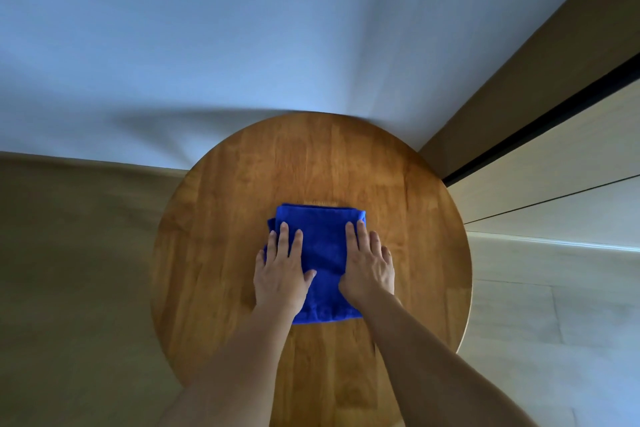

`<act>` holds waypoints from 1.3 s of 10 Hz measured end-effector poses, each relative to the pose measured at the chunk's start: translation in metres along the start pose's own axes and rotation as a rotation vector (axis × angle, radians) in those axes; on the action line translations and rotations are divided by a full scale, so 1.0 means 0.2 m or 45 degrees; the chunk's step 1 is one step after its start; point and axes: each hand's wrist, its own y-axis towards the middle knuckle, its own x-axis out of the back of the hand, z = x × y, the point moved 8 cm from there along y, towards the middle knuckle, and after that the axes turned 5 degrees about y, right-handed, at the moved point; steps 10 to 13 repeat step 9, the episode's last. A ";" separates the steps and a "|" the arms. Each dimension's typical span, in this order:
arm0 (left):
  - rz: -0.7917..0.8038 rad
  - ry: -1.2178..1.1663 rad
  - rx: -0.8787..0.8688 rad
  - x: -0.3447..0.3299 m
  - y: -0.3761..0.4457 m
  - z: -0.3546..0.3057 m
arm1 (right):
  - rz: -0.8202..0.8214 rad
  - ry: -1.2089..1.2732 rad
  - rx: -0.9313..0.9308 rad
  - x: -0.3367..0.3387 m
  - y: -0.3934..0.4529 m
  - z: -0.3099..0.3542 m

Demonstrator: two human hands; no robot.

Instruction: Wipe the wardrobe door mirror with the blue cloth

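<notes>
The blue cloth (320,260) lies folded near the middle of the round wooden table (214,225). My left hand (282,270) and right hand (369,262) rest flat on it, fingers straight, a little apart. Bare wood is free all around the cloth up to the table edge.

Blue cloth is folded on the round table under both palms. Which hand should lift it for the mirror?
Probably the right hand. Both hands lie flat on the blue cloth, but the wardrobe panels stand on the right side, so it has the shorter carry. The left hand could simply release.
</notes>
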 end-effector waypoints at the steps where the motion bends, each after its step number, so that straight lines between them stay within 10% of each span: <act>1: 0.075 -0.017 -0.019 -0.03 0.01 0.01 | 0.079 -0.022 0.003 -0.04 0.02 0.00; 13: -0.197 -0.190 -0.045 0.61 -0.40 0.06 | -0.211 0.092 0.034 0.50 -0.45 0.02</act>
